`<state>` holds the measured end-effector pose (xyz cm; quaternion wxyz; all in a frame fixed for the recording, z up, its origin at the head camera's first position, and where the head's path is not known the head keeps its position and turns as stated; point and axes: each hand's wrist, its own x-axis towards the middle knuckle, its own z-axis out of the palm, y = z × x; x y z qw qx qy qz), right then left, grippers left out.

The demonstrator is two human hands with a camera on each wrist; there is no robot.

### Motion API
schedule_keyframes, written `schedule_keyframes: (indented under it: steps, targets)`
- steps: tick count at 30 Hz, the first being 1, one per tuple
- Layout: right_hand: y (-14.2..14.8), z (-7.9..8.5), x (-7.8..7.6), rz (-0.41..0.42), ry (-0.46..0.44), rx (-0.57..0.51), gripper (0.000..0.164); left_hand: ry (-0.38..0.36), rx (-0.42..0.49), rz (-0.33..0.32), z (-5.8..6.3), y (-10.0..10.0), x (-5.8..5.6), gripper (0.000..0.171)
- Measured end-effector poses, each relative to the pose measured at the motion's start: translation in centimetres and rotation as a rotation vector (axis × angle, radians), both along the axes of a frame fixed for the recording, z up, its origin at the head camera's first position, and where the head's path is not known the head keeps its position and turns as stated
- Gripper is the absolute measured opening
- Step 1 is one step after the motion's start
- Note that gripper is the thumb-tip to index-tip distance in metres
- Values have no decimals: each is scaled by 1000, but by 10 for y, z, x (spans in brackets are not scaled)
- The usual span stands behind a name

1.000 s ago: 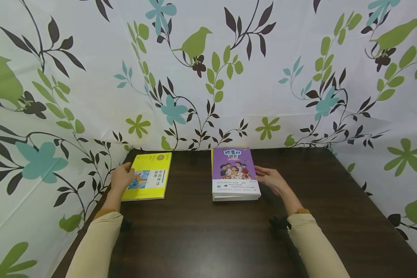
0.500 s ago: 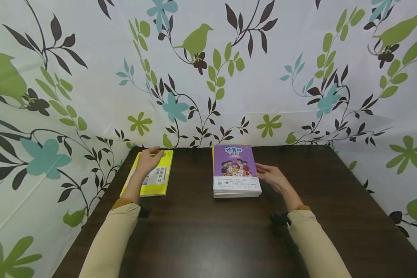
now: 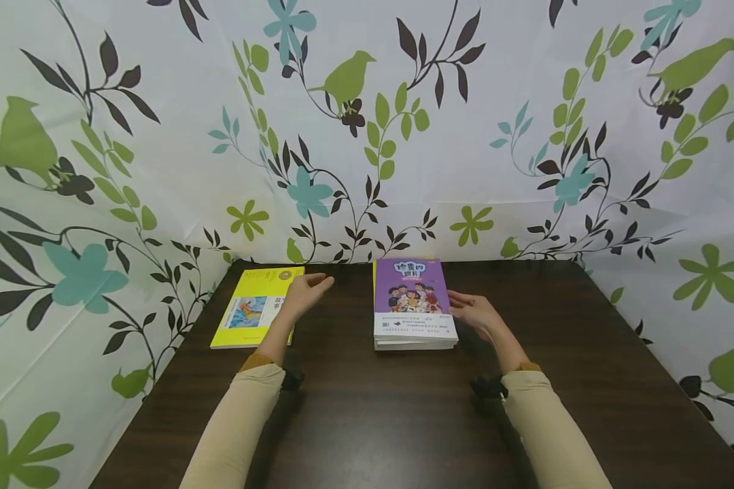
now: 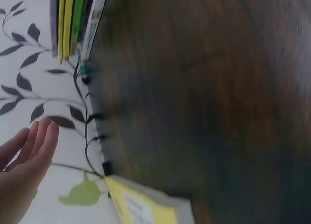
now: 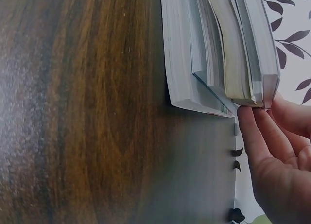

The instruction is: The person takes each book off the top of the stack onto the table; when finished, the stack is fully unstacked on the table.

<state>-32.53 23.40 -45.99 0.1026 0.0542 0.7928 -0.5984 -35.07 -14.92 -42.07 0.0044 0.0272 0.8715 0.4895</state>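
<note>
My left hand (image 3: 306,295) is raised over the right edge of a yellow book (image 3: 240,324), its fingers loosely extended toward the right and nothing in them. In the left wrist view, that hand (image 4: 29,163) appears apart from the yellow book (image 4: 146,207). A stack of several books lies at the middle back, topped by a purple-and-white book (image 3: 412,288). At the right side of this stack is my right hand (image 3: 474,316). The right wrist view shows its nearly straight fingertips (image 5: 246,114) against the books' edges (image 5: 209,44), with the thumb near the top cover.
The books lie on a dark wooden table (image 3: 367,414). A white cloth (image 3: 367,224) printed with leaves, birds and flowers hangs along the table's back and sides. In the right wrist view, the stacked books are unevenly aligned.
The left hand has moved from the yellow book's left edge across its cover to its right side, leaving the book where it lies. The right hand stays beside the stack.
</note>
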Motion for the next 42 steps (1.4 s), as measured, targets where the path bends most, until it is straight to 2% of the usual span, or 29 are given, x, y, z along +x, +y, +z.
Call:
schedule_keyframes:
  steps: [8, 18, 25, 28, 30, 33, 37, 42]
  targets:
    - [1, 3, 1, 7, -2, -10, 56, 34, 74, -29, -19, 32, 2, 52]
    - [2, 4, 3, -8, -15, -3, 56, -25, 169, -76, -37, 68, -2, 53]
    - [3, 5, 5, -20, -25, 2, 56, -54, 162, -110, -44, 88, 1, 59]
    - [2, 4, 5, -29, -25, 6, 55, -27, 125, -120, -47, 94, 4, 62]
    - [0, 3, 5, -28, -23, 3, 55, 14, 82, -107, -48, 96, 7, 66]
    - [-4, 2, 6, -10, -14, 8, 55, 46, 27, -51, -52, 99, 8, 70]
    - [-6, 0, 5, -14, -8, 11, 54, 23, -3, 13, -54, 104, 8, 66]
    - [-4, -1, 4, -21, -11, 10, 55, 16, -39, 36, -52, 110, 8, 55]
